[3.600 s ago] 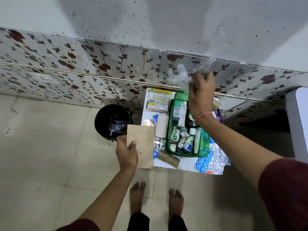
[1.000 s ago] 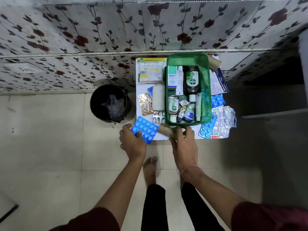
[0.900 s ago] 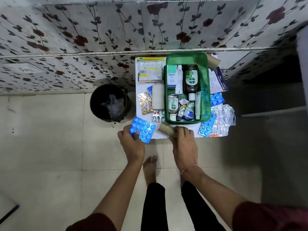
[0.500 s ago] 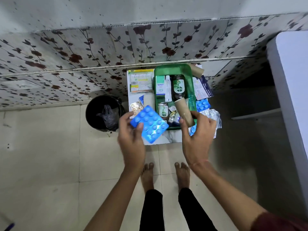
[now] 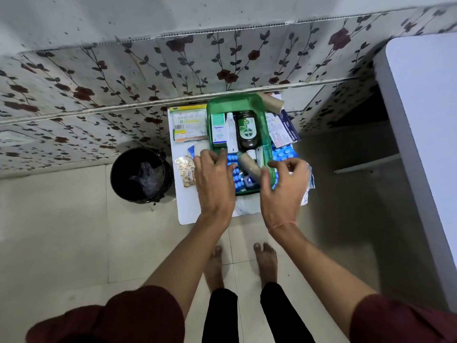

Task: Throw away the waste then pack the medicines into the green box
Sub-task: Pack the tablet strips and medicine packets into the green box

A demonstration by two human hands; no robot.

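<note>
Since 0.5 s ago, blue blister pack and cardboard tube have gone from the hands into the green box. Left hand and right hand hover above, fingers spread, empty. Box's near contents partly hidden. Crinkled plastic lies in the round black bin.

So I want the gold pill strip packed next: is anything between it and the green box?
Yes: the left hand hovers between the gold pill strip and the green box, covering the box's near left corner. The box's front is also crowded, with a cardboard tube lying there.
</note>
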